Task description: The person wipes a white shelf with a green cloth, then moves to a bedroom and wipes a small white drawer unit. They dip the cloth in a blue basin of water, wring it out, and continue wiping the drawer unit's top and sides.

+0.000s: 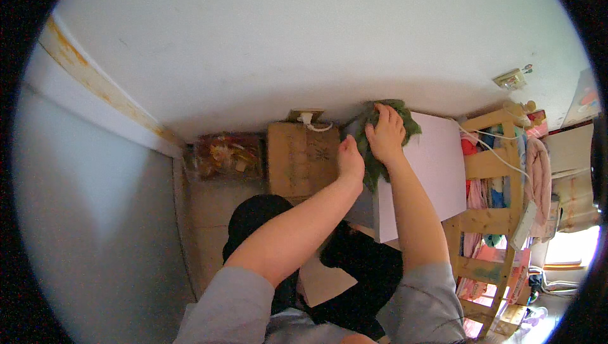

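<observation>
My right hand lies on a crumpled dark green cloth, its fingers bent over the fabric. The cloth is bunched over the left edge of a white cabinet or small table, close to the wall, and part of it hangs down the side. My left hand is just left of the cloth, beside that edge. Its fingers point away from me and are partly hidden, so its grip is unclear.
A cardboard box stands left of the cabinet, below a wall socket with a white plug. Further left sits a clear plastic container. A wooden bed rail with a hanging white power strip is at right; a door is at left.
</observation>
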Available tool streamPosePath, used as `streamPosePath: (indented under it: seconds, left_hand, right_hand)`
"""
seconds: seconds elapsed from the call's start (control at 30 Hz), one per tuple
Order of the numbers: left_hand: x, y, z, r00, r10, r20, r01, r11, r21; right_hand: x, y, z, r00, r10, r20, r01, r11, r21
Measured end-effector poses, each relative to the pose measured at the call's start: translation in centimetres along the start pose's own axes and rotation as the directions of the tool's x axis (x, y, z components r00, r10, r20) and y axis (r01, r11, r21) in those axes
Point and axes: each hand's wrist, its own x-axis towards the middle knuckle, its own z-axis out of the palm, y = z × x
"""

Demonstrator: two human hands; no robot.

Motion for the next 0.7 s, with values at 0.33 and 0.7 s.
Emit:
streamPosePath:
  seconds: [0.33, 0.7]
  left_hand:
    - [0.2, -3.0, 0.3, 0.994, 0.001, 0.113, -0.015, 0.993, 0.121]
    - [2.2, -3.5, 1.1, 0.855, 0.451, 0.255, -0.517, 0.717, 0.468]
  right_hand:
    - [-13.0, 1.3, -3.4, 0.987, -0.128, 0.102, 0.126, 0.992, 0.019]
    - [-7.4, 2.7, -2.9, 0.972, -0.229, 0.051, 0.227, 0.973, 0.049]
